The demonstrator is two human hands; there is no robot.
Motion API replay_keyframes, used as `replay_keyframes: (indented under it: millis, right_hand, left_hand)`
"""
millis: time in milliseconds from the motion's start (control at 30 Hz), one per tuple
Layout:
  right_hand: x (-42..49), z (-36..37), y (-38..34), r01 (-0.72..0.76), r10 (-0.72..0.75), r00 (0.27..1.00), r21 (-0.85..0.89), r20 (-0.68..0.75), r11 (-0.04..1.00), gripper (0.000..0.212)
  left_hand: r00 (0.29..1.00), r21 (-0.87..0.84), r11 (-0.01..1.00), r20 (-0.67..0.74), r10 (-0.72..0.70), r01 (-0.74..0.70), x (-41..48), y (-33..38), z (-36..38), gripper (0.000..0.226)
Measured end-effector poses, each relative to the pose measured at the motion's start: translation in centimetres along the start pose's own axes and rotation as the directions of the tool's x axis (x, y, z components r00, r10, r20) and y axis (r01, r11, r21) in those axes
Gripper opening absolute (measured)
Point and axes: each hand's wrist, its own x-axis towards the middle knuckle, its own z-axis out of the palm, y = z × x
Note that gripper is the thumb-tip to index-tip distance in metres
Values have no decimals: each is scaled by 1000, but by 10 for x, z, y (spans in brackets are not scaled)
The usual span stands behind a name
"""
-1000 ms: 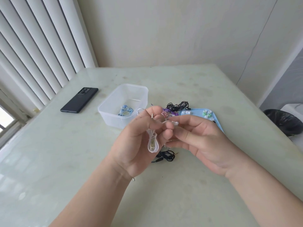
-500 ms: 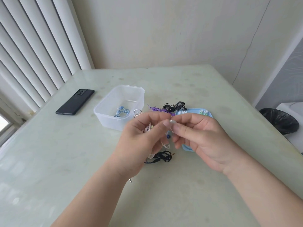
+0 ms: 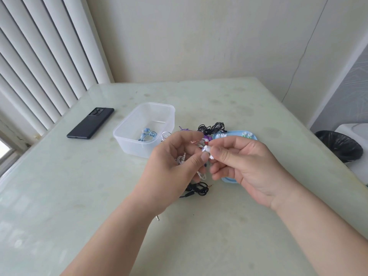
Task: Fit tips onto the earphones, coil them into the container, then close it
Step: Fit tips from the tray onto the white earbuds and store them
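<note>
My left hand (image 3: 171, 166) grips a bundle of white earphone cable (image 3: 180, 161) and pinches the white earbud (image 3: 206, 149) at its end. Pressed against that earbud from the right, my right hand (image 3: 245, 162) pinches a small white tip (image 3: 211, 156). Both hands hover above the table in front of the clear plastic container (image 3: 127, 134), which holds coiled blue earphones (image 3: 146, 135). The light blue lid (image 3: 229, 179) lies under my right hand with several loose tips (image 3: 247, 134) on it.
Black earphones (image 3: 213, 127) and purple earphones (image 3: 186, 129) lie behind my hands, another black coil (image 3: 197, 190) in front. A black phone (image 3: 90, 123) lies far left. A black bin (image 3: 338, 145) stands right of the table. Window blinds hang at left.
The hands have stayed together in front of the container. The white earbud now shows between my fingertips, and the right hand's fingers press closer to it.
</note>
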Motion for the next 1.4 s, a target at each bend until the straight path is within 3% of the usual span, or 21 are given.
replay_keyframes:
  millis: [133,367,533,767,867,967,1033,1167,1300,1400]
  right_hand:
    - [0,-2,2,-45,45,999,-9,-12,999,22]
    - [-1,-6,-4,-75,69,995,89,72,993,26]
    - [0,-5,-2,-66,68,997,-39,48,997,10]
    - [-1,-4,0,27,-20,999,-199,40,980,9]
    - [3,-18,-8,99,-141,985,-344,-101,934,5]
    - [10,-40,-16,103,-293,912,-529,-288,842,5]
    - [14,-50,-14,71,-339,889,-640,-307,765,11]
    - [20,-58,-4,37,-368,896,-785,-247,618,14]
    - [25,-58,7,48,-374,923,-939,-89,340,8]
    - [27,-54,11,34,-330,943,-979,-34,200,13]
  left_hand:
    - [999,47,999,31,11,-13,0,-3,2,16]
    - [996,-32,999,-83,19,-22,2,-8,0,7]
    - [989,-58,996,-134,54,-62,2,-7,3,6]
    - [994,-79,995,-99,54,-62,-1,-9,13,7]
    - [991,-137,990,-135,-1,-17,0,-12,14,7]
    - [992,-140,989,-117,-56,39,-2,-14,21,8]
    - [991,-133,990,-112,-69,54,-3,-16,25,9]
    - [985,-121,989,-139,-100,83,-1,-20,30,7]
    - [976,-131,983,-161,-149,128,1,-21,32,6]
    - [975,-159,978,-159,-157,132,1,-24,32,9]
